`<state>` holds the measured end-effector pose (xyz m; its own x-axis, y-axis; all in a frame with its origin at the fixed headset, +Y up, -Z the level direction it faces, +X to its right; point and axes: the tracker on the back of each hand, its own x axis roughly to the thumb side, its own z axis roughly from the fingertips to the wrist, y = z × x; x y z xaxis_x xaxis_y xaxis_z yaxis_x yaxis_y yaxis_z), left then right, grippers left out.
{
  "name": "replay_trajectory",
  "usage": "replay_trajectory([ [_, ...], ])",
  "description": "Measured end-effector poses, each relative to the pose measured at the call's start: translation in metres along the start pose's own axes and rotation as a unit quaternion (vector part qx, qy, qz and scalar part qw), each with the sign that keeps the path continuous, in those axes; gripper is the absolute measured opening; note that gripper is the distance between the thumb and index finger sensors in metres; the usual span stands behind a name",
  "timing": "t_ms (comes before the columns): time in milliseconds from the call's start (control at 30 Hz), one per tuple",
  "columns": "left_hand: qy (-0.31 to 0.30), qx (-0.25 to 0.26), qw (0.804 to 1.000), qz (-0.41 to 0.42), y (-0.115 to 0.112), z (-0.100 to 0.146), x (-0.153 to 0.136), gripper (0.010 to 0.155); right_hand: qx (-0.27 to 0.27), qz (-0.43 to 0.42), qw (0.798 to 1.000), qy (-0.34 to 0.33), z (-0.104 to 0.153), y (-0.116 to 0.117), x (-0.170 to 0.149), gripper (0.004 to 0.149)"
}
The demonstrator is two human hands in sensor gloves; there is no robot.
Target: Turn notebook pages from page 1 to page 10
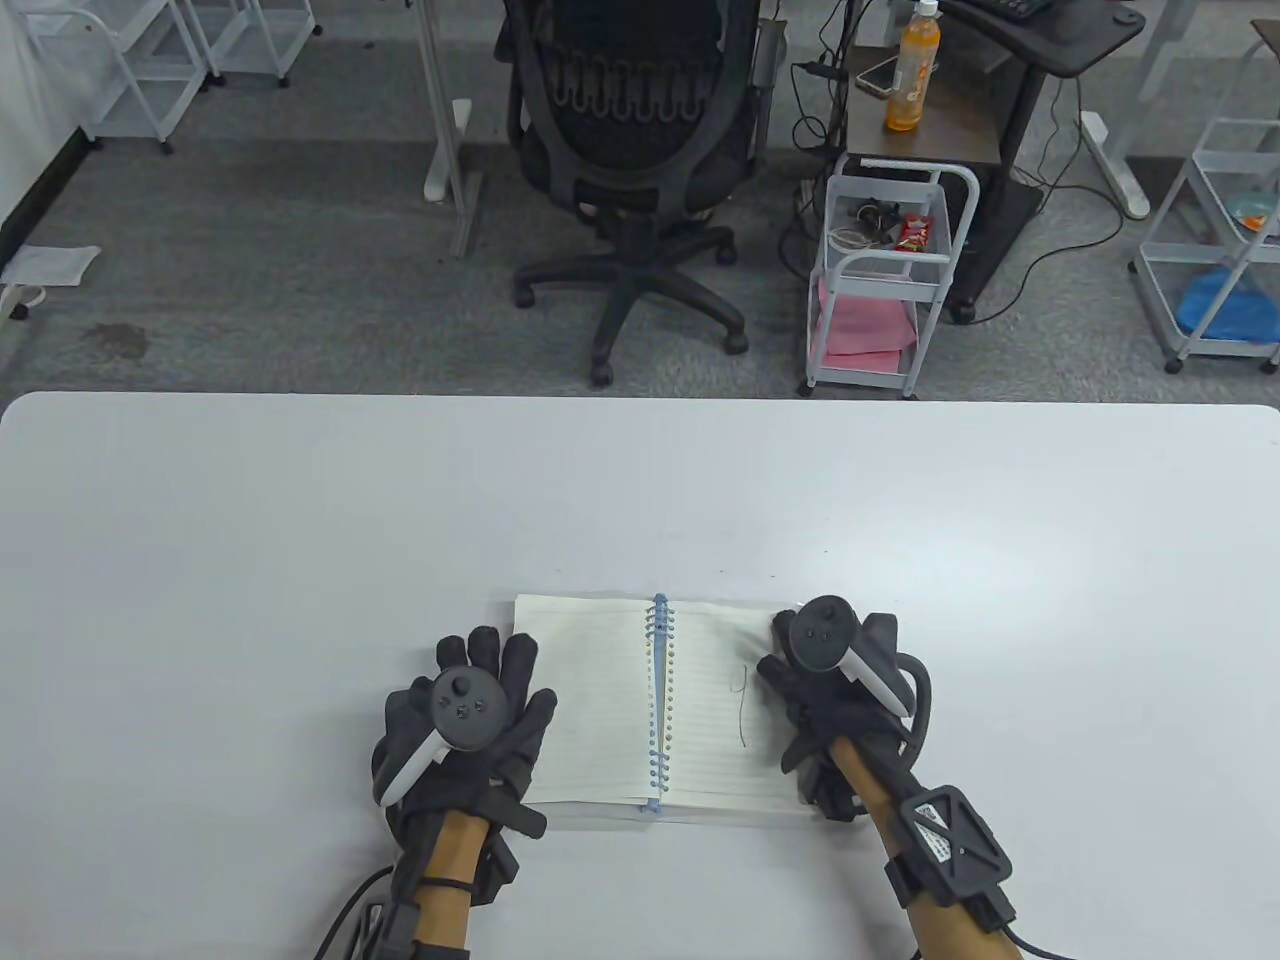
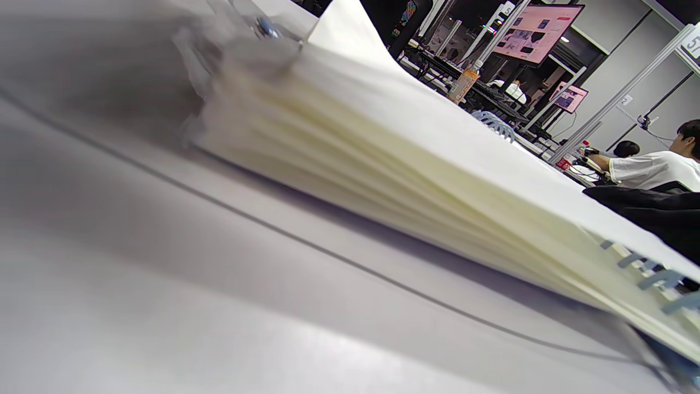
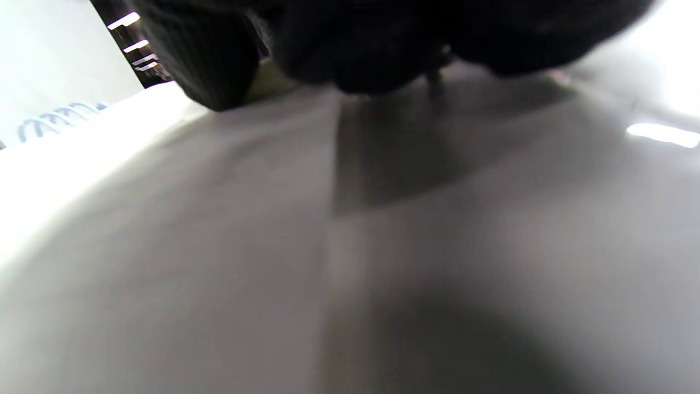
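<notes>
A spiral notebook (image 1: 690, 700) with a blue coil lies open on the white table (image 1: 300, 520) near its front edge. Its right page bears a thin pen mark. My left hand (image 1: 470, 715) rests flat, fingers spread, on the left page's outer edge. My right hand (image 1: 830, 690) rests at the right page's outer edge, fingers curled over it; whether it pinches a page is hidden by the tracker. The left wrist view shows the stacked page edges (image 2: 415, 180) from low down. The right wrist view shows dark gloved fingers (image 3: 219, 60) above the blurred table.
Beyond the table's far edge stand a black office chair (image 1: 630, 150), a white trolley (image 1: 885, 280) with pink sheets, and a side table with an orange drink bottle (image 1: 912, 75). White racks stand at the back corners.
</notes>
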<state>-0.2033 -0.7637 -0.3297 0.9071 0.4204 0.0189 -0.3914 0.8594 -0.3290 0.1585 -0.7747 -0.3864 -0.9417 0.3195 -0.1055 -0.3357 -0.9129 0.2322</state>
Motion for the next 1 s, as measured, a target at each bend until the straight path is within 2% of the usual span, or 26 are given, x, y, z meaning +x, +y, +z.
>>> replay_trajectory([
  [100, 0.001, -0.002, 1.000, 0.001, 0.000, 0.000, 0.001, 0.069, -0.017, 0.003, 1.000, -0.021, 0.003, -0.002, 0.004, 0.053],
  [167, 0.001, -0.002, 1.000, 0.000, 0.000, 0.001, 0.001, 0.069, -0.032, -0.026, 0.999, -0.035, 0.004, -0.004, 0.005, 0.049],
  [267, 0.002, -0.001, 1.000, 0.003, 0.000, 0.001, 0.000, 0.069, -0.007, -0.047, 0.998, -0.038, 0.006, -0.005, 0.006, 0.048],
  [467, 0.001, -0.008, 1.000, 0.007, -0.001, 0.001, 0.001, 0.069, -0.009, -0.095, 0.995, -0.036, 0.006, -0.008, 0.000, 0.046],
  [567, 0.000, -0.007, 1.000, 0.011, -0.001, 0.001, 0.000, 0.069, 0.030, -0.184, 0.982, -0.043, 0.007, -0.010, -0.006, 0.050],
  [733, 0.000, -0.008, 1.000, 0.018, 0.000, 0.002, -0.001, 0.069, 0.083, -0.339, 0.935, -0.065, 0.009, -0.015, -0.009, 0.055],
  [833, -0.001, -0.006, 1.000, 0.020, 0.001, 0.002, -0.001, 0.069, 0.139, -0.418, 0.894, -0.085, 0.011, -0.016, -0.009, 0.057],
  [967, -0.001, -0.007, 1.000, 0.020, 0.000, 0.002, -0.001, 0.069, 0.236, -0.519, 0.808, -0.150, 0.012, -0.004, 0.003, 0.059],
  [1000, -0.001, -0.008, 1.000, 0.021, 0.000, 0.002, -0.001, 0.069, 0.254, -0.529, 0.794, -0.162, 0.013, 0.000, 0.009, 0.060],
])
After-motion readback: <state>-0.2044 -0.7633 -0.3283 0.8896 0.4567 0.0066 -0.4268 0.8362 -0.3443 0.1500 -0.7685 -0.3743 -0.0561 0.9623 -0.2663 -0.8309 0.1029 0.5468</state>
